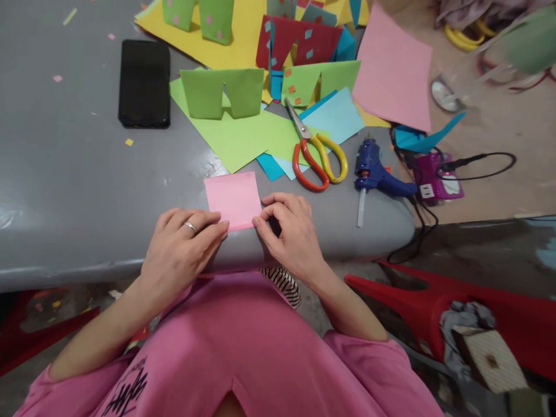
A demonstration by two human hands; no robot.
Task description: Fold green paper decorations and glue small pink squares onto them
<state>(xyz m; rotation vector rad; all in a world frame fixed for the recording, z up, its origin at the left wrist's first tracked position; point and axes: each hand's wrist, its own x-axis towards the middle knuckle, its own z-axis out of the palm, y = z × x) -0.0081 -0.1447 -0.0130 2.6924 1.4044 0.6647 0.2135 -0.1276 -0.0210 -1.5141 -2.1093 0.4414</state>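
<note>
A small pink paper [233, 200] lies flat near the front edge of the grey table, with a narrow folded strip along its near side. My left hand [182, 237] grips its lower left corner between thumb and index finger; a ring is on one finger. At the lower right corner, my right hand [291, 229] pinches the paper with thumb and index finger, the fingers curled. Beyond the paper are light green sheets [234, 139] and scissors [310, 145] with one red and one yellow handle, lying closed.
A black phone [145, 84] lies at the left. Folded green pieces [223, 92] and a red piece [299, 43] stand at the back. To the right are a blue glue gun [377, 171] with a cable, a larger pink sheet [391, 69] and a purple box [438, 176].
</note>
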